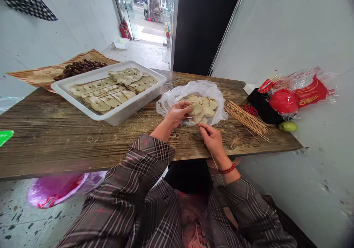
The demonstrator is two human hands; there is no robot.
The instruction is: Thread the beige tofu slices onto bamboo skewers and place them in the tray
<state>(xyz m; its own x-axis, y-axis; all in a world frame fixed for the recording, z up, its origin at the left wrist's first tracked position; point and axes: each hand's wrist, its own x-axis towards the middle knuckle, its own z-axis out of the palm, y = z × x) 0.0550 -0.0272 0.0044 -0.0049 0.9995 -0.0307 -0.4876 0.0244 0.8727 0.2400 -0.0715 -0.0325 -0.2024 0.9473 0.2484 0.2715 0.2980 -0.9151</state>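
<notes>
Between the thumb and fingers of my left hand (179, 114) is a pale, flat, round slice (195, 109), which looks like food. My right hand (212, 138) pinches a thin wooden skewer (212, 159); its upper end reaches the slice, and whether it has pierced it I cannot tell. Both hands are over the near side of a clear plastic bag (219, 89), opened out and full of similar loose slices (207, 106). To the left, a white plastic tub (121, 117) holds several skewers threaded with such slices (105, 102).
Bare skewers (246, 119) lie bundled right of the bag. Beyond are a black holder (262, 106), red packets (309, 93) and a green fruit (287, 126). Dark brown pieces (80, 69) lie on printed paper (35, 74) behind the tub. A pink-lined bin (55, 191) stands below the wooden table (69, 145).
</notes>
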